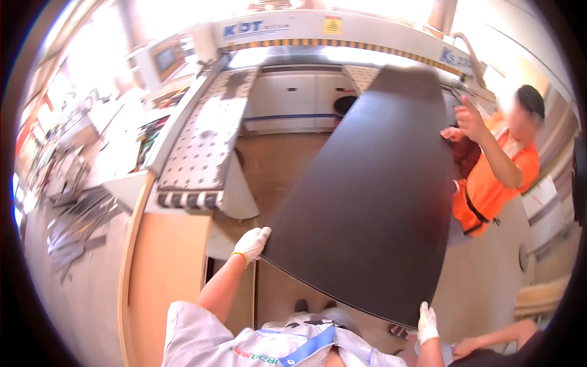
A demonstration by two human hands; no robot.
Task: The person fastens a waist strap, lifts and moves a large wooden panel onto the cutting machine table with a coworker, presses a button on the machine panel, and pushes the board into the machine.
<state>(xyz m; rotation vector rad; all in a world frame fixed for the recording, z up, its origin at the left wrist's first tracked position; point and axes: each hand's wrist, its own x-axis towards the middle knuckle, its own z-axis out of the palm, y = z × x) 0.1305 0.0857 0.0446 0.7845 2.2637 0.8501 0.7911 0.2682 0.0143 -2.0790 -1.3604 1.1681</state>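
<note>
A large dark flat panel [367,202] stretches from close in front of me to the machine at the far side. My left hand [252,243], in a white glove with a yellow cuff, grips the panel's near left corner. At the near right corner, my right hand [427,324], also gloved in white, is closed on the edge. Both thumbs lie near the top face, while the fingers below the panel are hidden. The panel's far end lies beside a perforated machine table section [361,76].
A co-worker in orange [504,162] stands along the panel's right side, one hand raised. Another person's forearm [498,339] enters at lower right. Left are a perforated machine bed [208,131], a light wooden board [165,257] and scattered strips [82,226]. A striped machine beam [342,37] spans the back.
</note>
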